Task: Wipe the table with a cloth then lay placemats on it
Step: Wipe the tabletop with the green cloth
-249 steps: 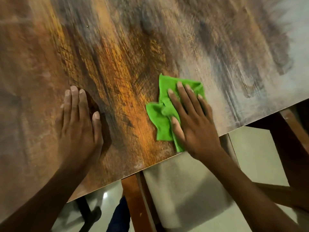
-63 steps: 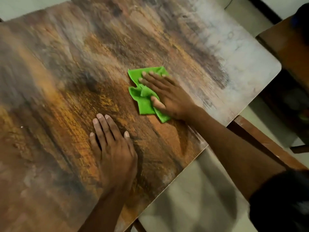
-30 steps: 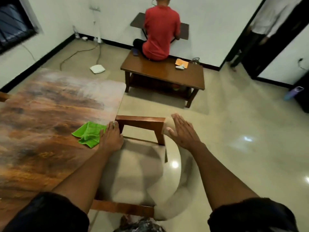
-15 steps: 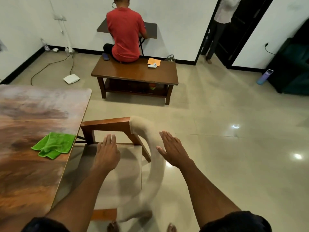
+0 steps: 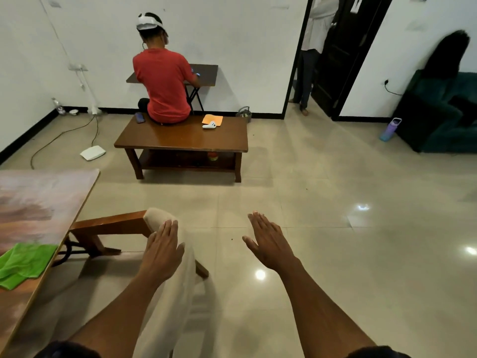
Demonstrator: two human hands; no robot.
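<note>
Both hands off cloth (image 5: 24, 264), table (image 5: 38, 202) now leftward

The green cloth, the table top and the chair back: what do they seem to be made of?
Green cloth: soft, matte fabric, probably microfibre; it lies in loose folds.
Table top: thin board with a streaky brown and grey pattern, likely printed laminate; slightly shiny.
Chair back: beige padded upholstery under the left hand, on a glossy brown wooden frame.
</note>
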